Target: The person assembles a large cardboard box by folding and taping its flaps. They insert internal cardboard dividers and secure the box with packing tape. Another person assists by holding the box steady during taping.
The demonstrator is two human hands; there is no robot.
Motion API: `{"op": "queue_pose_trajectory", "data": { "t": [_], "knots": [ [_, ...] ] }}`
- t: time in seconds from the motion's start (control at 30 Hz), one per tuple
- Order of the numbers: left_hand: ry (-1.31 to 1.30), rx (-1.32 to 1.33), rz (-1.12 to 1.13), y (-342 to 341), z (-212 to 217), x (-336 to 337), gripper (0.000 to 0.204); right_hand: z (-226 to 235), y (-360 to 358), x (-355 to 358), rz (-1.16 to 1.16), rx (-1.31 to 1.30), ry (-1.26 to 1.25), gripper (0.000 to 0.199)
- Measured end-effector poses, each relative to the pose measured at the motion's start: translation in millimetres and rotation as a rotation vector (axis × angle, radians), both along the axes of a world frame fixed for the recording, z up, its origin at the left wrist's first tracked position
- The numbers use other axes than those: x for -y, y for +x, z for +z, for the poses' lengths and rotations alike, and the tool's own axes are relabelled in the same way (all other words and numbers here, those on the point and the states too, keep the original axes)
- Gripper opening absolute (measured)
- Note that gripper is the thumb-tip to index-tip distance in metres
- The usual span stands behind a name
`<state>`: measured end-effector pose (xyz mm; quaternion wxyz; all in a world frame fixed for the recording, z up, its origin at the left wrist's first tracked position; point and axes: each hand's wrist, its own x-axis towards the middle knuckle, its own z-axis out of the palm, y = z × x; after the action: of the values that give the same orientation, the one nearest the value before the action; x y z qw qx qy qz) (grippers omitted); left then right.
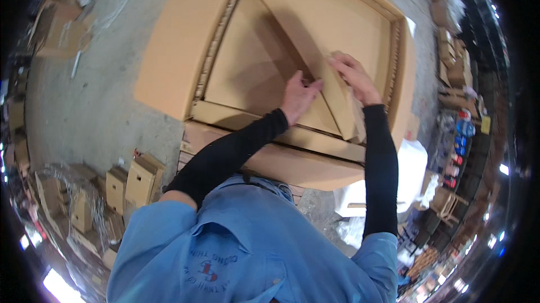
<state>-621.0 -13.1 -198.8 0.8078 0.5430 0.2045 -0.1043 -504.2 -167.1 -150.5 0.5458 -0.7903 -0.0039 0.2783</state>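
I'm folding the flap (332,97) inside the big box (169,61): my left hand (297,96) presses flat on it, my right hand (351,75) pinches its upper edge. Next, it needs firm creasing.

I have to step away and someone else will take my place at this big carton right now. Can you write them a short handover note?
Left hand: pressed on the folded cardboard flap inside the large open carton, fingers at its crease.
Right hand: gripping the same flap's upper edge.
The carton lies open on the concrete floor; small boxes stand to the left.
Done: the flap is partly folded inward.
Left: the flap is not yet flat, and the carton is open.
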Motion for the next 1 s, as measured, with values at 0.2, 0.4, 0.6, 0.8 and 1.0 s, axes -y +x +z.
{"op": "queue_pose_trajectory", "data": {
  "t": [0.2,0.4,0.6,0.8,1.0],
  "knots": [
    [0.033,0.15,0.101,8,-13,15,0.039,-14,-2,-10,0.254,0.074,-0.067,0.035],
    [0.169,0.34,0.126,-10,2,10,0.046,38,-46,-38,0.119,0.266,-0.118,0.028],
    [0.032,0.729,0.303,24,90,-13,0.077,104,-57,-43,0.03,0.615,0.243,0.033],
    [0.289,0.785,-0.139,59,146,-70,0.071,113,-51,-57,-0.067,0.704,0.688,0.05],
    [0.552,0.868,-0.155,69,96,-76,0.074,96,-57,-70,-0.123,0.772,0.637,0.049]
  ]
}}
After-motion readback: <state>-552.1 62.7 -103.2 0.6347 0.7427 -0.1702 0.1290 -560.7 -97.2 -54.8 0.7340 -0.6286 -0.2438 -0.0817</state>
